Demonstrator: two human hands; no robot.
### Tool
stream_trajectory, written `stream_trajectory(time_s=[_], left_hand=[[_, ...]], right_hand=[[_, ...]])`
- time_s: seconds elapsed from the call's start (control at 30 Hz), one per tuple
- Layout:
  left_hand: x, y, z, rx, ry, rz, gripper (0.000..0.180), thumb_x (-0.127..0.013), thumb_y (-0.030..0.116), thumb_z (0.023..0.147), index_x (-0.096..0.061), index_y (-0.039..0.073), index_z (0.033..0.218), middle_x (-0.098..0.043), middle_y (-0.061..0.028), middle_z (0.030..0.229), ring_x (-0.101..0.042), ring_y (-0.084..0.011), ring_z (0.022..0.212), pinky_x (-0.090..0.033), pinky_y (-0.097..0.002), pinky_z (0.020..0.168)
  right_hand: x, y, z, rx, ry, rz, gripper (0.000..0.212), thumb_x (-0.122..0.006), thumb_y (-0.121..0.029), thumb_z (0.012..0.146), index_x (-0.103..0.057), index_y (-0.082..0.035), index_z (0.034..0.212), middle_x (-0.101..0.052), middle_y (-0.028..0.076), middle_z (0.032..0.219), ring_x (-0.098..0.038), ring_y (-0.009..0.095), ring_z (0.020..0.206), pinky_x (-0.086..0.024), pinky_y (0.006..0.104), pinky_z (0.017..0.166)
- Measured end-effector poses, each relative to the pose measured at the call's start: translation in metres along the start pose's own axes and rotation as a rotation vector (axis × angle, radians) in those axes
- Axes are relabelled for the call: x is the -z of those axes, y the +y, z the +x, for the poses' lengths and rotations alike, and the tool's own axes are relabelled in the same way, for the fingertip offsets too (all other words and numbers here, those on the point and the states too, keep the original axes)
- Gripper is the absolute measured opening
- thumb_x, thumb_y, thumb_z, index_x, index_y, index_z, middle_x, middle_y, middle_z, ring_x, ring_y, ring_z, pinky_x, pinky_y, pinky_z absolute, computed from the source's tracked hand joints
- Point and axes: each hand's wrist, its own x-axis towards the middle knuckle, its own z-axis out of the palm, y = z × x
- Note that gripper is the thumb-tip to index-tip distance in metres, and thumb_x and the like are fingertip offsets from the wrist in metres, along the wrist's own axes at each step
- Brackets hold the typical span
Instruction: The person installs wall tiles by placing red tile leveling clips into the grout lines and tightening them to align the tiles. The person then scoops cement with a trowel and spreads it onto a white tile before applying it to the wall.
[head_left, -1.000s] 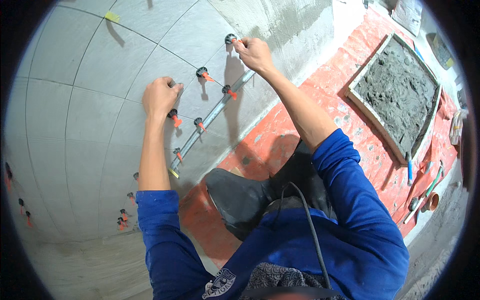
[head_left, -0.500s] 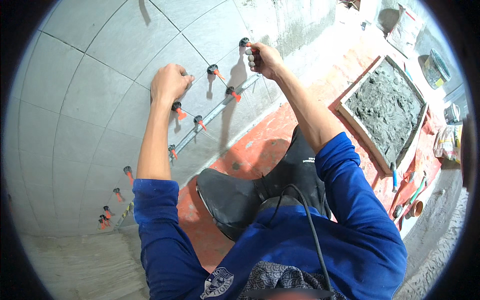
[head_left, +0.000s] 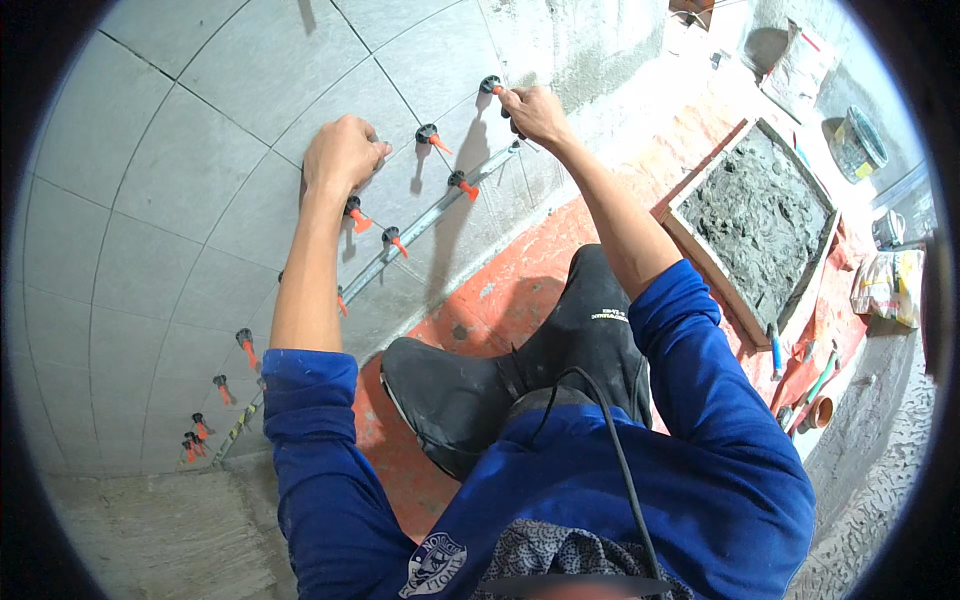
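My right hand (head_left: 537,114) pinches the orange handle of a black tile leveling clip (head_left: 490,86) at the upper edge of the tiled wall. Its thumb and forefinger meet on the handle; the other fingers curl below. Against the grey tiles (head_left: 290,85) rests my left hand (head_left: 343,155), fingers bent inward, and whatever may be in them is hidden. Between the hands another leveling clip (head_left: 428,134) sits on a joint, with its orange handle pointing down and right. More clips, one (head_left: 462,182) by the metal strip and one (head_left: 354,208) beside my left wrist, stand along the joints.
A metal straightedge (head_left: 430,228) runs along the lower tiles. To the right, a wooden-framed tray (head_left: 690,235) holds wet grey mortar (head_left: 755,215). Near it are a bucket (head_left: 860,145), a bag (head_left: 888,288) and a blue-handled tool (head_left: 774,350). My knees rest over the red floor covering (head_left: 480,305).
My right hand has turned at the wrist while staying on the clip's handle. My left hand keeps nearly the same place on the tiles. The view has shifted slightly.
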Motion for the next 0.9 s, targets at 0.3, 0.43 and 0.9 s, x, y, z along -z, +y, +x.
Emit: stream_trajectory(time_s=[0.3, 0.43, 0.9], left_hand=[[-0.007, -0.010, 0.006, -0.098, 0.105, -0.004, 0.025, -0.073, 0.028, 0.075, -0.069, 0.004, 0.069, -0.061, -0.0077, 0.053, -0.055, -0.0180, 0.041, -0.044, -0.0348, 0.050], [-0.004, -0.008, 0.005, -0.087, 0.106, 0.015, 0.025, -0.073, 0.029, 0.075, -0.070, 0.004, 0.071, -0.060, -0.0090, 0.051, -0.056, -0.0200, 0.043, -0.044, -0.0362, 0.050], [0.001, -0.008, 0.002, -0.072, 0.085, -0.004, 0.024, -0.073, 0.029, 0.076, -0.069, 0.005, 0.072, -0.061, -0.0092, 0.053, -0.062, -0.0231, 0.054, -0.047, -0.0386, 0.057]], right_hand=[[-0.011, -0.008, -0.003, 0.289, 0.209, -0.596, 0.029, -0.059, -0.029, 0.087, -0.052, -0.002, 0.096, -0.063, 0.021, 0.083, -0.064, 0.040, 0.083, -0.049, 0.0479, 0.068], [-0.010, -0.008, 0.002, 0.256, 0.205, -0.630, 0.029, -0.053, -0.032, 0.090, -0.054, -0.003, 0.090, -0.063, 0.021, 0.073, -0.064, 0.041, 0.073, -0.049, 0.0493, 0.065], [-0.008, -0.008, 0.014, 0.354, 0.219, -0.588, 0.035, -0.054, -0.029, 0.091, -0.063, 0.004, 0.084, -0.061, 0.021, 0.064, -0.063, 0.031, 0.059, -0.050, 0.0407, 0.058]])
